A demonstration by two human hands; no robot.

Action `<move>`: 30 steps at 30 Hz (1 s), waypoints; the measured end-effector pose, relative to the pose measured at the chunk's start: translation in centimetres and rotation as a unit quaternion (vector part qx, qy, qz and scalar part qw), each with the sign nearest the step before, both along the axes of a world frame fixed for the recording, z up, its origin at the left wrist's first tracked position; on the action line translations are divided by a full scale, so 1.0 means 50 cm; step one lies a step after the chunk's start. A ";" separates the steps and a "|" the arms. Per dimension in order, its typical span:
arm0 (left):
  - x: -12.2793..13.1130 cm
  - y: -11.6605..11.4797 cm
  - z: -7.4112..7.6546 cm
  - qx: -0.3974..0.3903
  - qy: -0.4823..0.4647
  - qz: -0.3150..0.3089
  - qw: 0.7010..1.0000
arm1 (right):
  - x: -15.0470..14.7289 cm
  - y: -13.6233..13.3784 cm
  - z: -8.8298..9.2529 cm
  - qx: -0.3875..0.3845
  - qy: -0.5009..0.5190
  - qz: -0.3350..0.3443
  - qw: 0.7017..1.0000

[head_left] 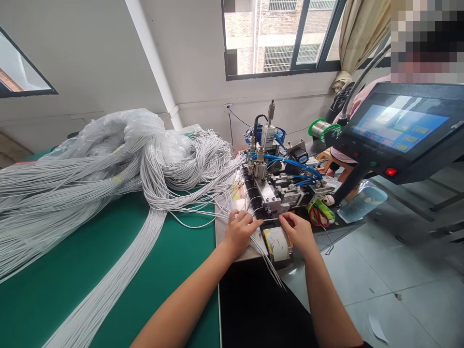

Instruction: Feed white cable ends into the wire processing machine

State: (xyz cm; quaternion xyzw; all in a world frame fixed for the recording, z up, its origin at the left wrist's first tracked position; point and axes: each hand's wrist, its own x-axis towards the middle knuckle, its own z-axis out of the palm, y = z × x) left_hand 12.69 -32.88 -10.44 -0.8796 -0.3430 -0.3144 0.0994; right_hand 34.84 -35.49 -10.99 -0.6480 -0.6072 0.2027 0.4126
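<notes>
One thin white wire (270, 220), pinched in the right hand (297, 232) and running to the left hand (240, 233), whose hold I cannot tell, looks light and bendy beside the machine (270, 195) just past the grip, so a soft pinch near its end seems best.

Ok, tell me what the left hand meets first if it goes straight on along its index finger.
Most likely the right hand: the left hand points at it along the white wire. Depth is unclear, so it might brush the machine first.
</notes>
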 end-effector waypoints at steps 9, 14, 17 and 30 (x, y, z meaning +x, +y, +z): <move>0.001 0.001 0.001 -0.002 0.005 0.019 1.000 | 0.018 0.043 -0.043 -0.014 0.110 0.106 0.988; 0.003 0.003 -0.001 -0.002 0.000 0.022 1.000 | 0.012 0.054 -0.062 -0.060 0.252 0.118 0.959; 0.004 0.002 -0.004 0.000 0.000 0.026 1.000 | 0.005 0.056 -0.067 -0.081 0.324 0.116 0.936; 0.004 0.003 -0.004 -0.051 -0.009 0.030 0.998 | 0.001 0.018 -0.061 -0.063 0.298 0.045 0.951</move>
